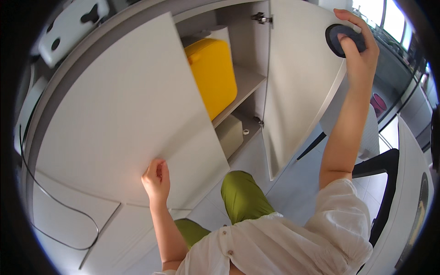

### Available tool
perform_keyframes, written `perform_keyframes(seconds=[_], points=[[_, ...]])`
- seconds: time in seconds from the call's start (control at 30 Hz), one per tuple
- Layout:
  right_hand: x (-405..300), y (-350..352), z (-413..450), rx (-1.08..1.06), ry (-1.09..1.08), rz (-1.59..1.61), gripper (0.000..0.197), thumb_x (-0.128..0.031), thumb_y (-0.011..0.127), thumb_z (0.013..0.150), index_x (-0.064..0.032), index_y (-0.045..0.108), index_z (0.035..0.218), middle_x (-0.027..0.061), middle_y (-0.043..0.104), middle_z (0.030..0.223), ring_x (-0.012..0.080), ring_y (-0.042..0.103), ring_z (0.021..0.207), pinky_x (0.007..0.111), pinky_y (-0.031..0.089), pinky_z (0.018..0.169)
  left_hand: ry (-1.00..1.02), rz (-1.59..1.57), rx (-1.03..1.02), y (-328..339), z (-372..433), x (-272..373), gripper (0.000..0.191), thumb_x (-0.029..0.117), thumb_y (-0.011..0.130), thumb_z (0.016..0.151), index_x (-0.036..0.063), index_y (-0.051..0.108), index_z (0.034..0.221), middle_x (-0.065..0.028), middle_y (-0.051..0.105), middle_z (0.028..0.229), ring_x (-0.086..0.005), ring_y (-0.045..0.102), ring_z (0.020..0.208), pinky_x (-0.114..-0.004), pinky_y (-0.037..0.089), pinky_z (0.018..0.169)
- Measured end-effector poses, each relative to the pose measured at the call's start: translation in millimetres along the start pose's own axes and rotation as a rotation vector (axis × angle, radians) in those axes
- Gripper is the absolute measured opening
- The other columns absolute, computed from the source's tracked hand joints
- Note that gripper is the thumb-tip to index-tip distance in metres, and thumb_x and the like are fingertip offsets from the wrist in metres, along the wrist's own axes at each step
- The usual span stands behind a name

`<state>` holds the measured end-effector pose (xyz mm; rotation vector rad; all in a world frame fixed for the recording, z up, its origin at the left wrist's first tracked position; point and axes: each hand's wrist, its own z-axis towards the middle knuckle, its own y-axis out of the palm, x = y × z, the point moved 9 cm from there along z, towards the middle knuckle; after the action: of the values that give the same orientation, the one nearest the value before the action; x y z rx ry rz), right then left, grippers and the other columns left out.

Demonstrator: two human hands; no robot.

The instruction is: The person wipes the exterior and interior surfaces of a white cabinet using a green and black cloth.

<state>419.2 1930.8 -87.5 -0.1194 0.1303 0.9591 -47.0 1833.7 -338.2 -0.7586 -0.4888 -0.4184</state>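
Observation:
My right hand [364,46] grips a round dark grey-blue pad with a black rim [348,37]. The pad rests against the upper outer corner of the white cabinet door [302,62], which stands swung out on its hinges. My left hand [157,178] is loosely curled in front of the other white cabinet door [120,113], which is closed. Nothing shows between its fingers, and whether it touches that door I cannot tell. Inside the cabinet, a yellow case [215,75] stands on the shelf [245,84]. Below it sits a beige box-like object [230,135].
Metal hinges [262,18] join the right door to the cabinet side. A small white ring-shaped item [245,132] lies on the cabinet floor. A thin black cable [65,206] hangs at left. To my right are a black-framed chair [388,172] and a white table [409,192].

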Motion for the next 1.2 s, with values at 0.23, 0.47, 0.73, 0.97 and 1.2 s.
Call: perform_keyframes(seconds=[0.23,0.47,0.73,0.97,1.2], points=[[34,-39,-21,0.231,0.103,-0.041,0.035,-0.005,0.062,0.08,-0.0076,0.069,0.114,0.0043,0.068,0.105,0.0118,0.061,0.098,0.024,0.045,0.09,0.036,-0.122,-0.116,39,16,31,0.001,-0.001,0.062,0.087,-0.0014,0.063,0.088,-0.0062,0.059,0.065,-0.0108,0.05,0.051,-0.024,0.04,0.049],[60,-61,-33,0.347,0.141,-0.167,0.038,-0.01,0.072,0.081,-0.0068,0.067,0.119,0.0064,0.068,0.102,0.0128,0.063,0.093,0.025,0.049,0.086,0.088,-0.128,-0.212,76,39,62,0.004,-0.003,0.062,0.087,-0.0014,0.064,0.09,-0.0078,0.062,0.069,-0.0122,0.054,0.054,-0.024,0.045,0.052],[74,-85,-41,0.404,0.173,-0.336,0.039,-0.02,0.076,0.08,-0.006,0.068,0.116,0.0078,0.07,0.101,0.0155,0.066,0.093,0.026,0.05,0.084,0.054,-0.142,-0.159,72,54,48,0.006,-0.004,0.062,0.085,-0.0022,0.064,0.09,-0.0073,0.061,0.069,-0.0107,0.055,0.055,-0.023,0.045,0.051],[85,-83,-73,0.426,0.27,-0.387,0.034,-0.017,0.071,0.084,-0.0041,0.066,0.116,0.0081,0.069,0.104,0.0153,0.065,0.095,0.026,0.049,0.086,0.107,-0.074,-0.135,73,53,50,0.01,-0.005,0.065,0.08,-0.001,0.063,0.089,-0.0073,0.06,0.067,-0.0123,0.055,0.053,-0.024,0.044,0.049],[90,-82,-98,0.408,0.376,-0.357,0.033,-0.011,0.067,0.084,-0.0017,0.063,0.116,0.0089,0.069,0.102,0.0151,0.065,0.093,0.025,0.048,0.085,0.14,-0.02,-0.159,75,52,55,0.011,-0.003,0.068,0.079,0.0011,0.063,0.089,-0.0072,0.06,0.068,-0.0154,0.056,0.052,-0.025,0.044,0.048]])
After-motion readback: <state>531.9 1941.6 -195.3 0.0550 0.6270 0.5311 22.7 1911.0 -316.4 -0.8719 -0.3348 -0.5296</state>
